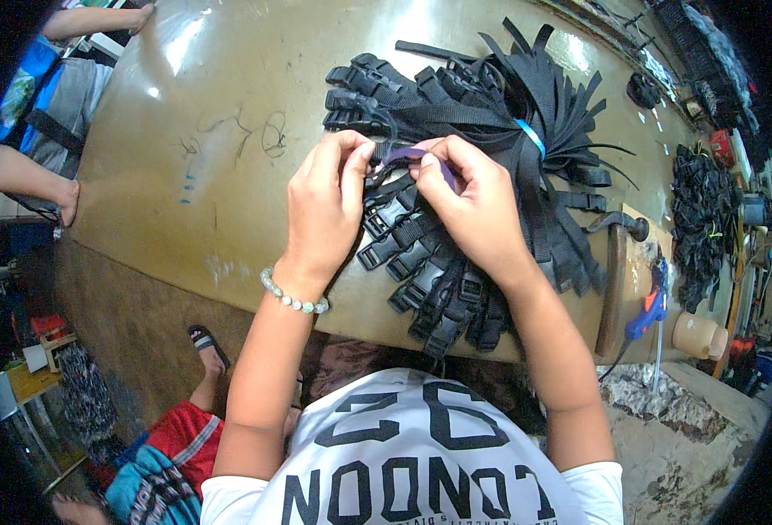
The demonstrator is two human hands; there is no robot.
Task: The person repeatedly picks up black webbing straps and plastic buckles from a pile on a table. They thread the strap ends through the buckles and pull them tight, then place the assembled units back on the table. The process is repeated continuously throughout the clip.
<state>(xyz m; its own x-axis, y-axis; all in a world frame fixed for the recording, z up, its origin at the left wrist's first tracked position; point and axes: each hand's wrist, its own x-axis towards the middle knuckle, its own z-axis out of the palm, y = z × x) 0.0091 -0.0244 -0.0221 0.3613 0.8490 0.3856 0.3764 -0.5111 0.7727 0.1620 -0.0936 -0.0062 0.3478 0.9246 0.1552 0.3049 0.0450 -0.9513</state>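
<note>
Head view, left hand point(324, 206): fingers curled, pinching one end of a purple strap point(408, 156)
Head view, right hand point(471, 206): closed on the strap's other end, thumb on top
Purple strap: held between both hands, just above the pile of black buckled straps point(491, 114)
Pile: fanned out on the tan table point(185, 157), bound by a blue band point(531, 136)
Table's right end: blue tool point(648, 311)
</note>
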